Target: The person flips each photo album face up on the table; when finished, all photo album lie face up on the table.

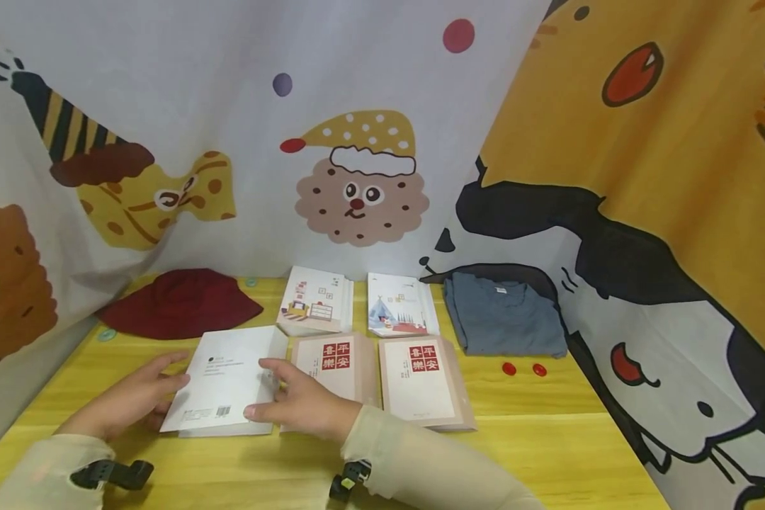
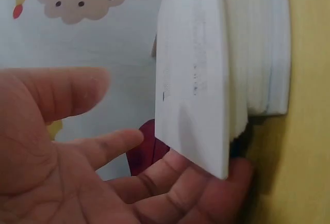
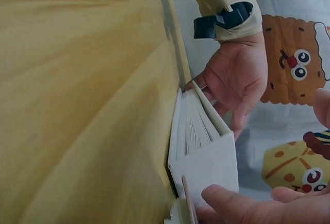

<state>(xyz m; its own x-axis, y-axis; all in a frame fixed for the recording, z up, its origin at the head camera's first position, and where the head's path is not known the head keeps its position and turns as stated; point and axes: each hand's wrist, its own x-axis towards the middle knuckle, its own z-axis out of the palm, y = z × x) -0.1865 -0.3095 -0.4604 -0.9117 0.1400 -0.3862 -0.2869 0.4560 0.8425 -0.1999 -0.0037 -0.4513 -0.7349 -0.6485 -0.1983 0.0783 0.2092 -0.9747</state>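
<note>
A thick white book (image 1: 219,382) lies at the table's left, a barcode on its upward face. Its top cover stands lifted off the pages (image 3: 193,126) along the left edge. My left hand (image 1: 130,397) is at that edge, fingertips (image 2: 227,182) under the raised cover (image 2: 193,79) and thumb raised away from it. From the right, my right hand (image 1: 306,400) reaches the book; a fingertip (image 3: 214,195) rests against the spine (image 3: 206,162), and its thumb overlaps the cover's near right corner in the head view.
Two cream books with red characters, a left one (image 1: 331,368) and a right one (image 1: 421,379), lie right of the white book. Behind are two illustrated books (image 1: 312,301), a dark red hat (image 1: 185,304) and a folded blue-grey garment (image 1: 503,315). Red discs (image 1: 508,369) lie at the right.
</note>
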